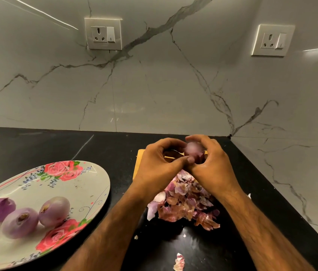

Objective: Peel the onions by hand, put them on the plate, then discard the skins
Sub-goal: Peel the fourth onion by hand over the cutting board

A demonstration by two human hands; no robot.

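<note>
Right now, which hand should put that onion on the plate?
Probably the left hand: it grips the onion too, and the plate lies on its side; the right hand would have to cross over.

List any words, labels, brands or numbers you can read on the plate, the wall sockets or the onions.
No words, brands or numbers can be read anywhere.
Plate: roses and line pattern only, no text.
Left wall socket and right wall socket: each switch bears a small dark mark, too small to read.
Onion held by the left hand and right hand: no sticker.
</note>
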